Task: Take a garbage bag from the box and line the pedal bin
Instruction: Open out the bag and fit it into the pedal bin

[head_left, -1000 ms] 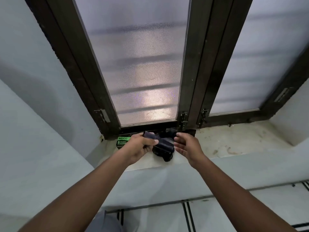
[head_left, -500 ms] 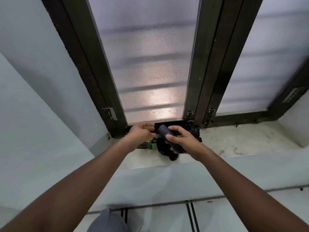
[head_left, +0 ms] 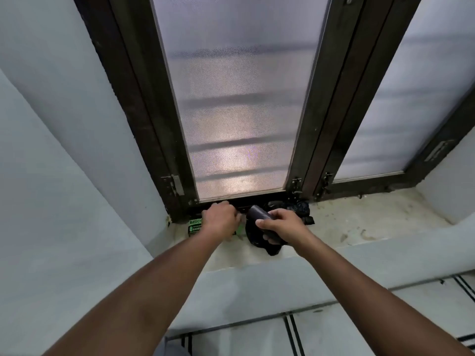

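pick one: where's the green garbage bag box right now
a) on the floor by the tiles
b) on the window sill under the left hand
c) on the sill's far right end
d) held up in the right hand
b: the green box lies on the window sill, mostly covered by the left hand, while the right hand grips a dark roll of bags.

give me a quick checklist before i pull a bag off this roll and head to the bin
1. Roll of garbage bags out of the box and gripped by the right hand: ok.
2. Left hand resting on the green box: ok.
3. Loose bag edge found: cannot tell, fingers cover the roll.
4. Black bags on the window sill clear of the roll: not ok, they lie right behind and under it.
5. Pedal bin in sight: not ok, not in view.
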A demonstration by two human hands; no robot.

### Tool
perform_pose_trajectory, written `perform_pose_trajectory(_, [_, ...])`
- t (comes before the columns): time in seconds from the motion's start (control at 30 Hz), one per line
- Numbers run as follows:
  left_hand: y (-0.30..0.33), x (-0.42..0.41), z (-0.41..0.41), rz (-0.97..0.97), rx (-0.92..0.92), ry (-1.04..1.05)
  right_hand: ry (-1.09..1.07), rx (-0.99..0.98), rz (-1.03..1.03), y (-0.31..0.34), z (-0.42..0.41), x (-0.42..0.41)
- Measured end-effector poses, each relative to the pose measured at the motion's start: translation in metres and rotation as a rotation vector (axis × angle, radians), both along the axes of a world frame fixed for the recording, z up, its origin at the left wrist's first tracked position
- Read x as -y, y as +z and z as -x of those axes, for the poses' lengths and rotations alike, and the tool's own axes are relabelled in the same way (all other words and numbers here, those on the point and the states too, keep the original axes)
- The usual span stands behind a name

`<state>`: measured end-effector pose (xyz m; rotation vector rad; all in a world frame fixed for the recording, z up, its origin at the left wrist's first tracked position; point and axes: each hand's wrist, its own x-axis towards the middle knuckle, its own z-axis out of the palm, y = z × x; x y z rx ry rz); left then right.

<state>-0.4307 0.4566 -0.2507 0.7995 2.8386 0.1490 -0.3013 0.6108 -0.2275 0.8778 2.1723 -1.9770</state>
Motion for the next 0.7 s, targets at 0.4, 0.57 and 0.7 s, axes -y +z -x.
perform_pose_trajectory(0.4, [0.015, 0.068, 0.001, -0.794, 0.291, 0.318, 0.181, -0.068, -0.271, 0.065, 0.050, 0.038])
perform_pose_trajectory(0.57, [0.021, 0.087, -0.007, -0.747, 0.257, 0.207, 0.462, 0.055, -0.567, 0.076, 0.062, 0.059])
perform_pose_trajectory(0.7, [0.017, 0.095, -0.010, -0.779, 0.302, 0.256, 0.643, 0.134, -0.818, 0.081, 0.074, 0.075])
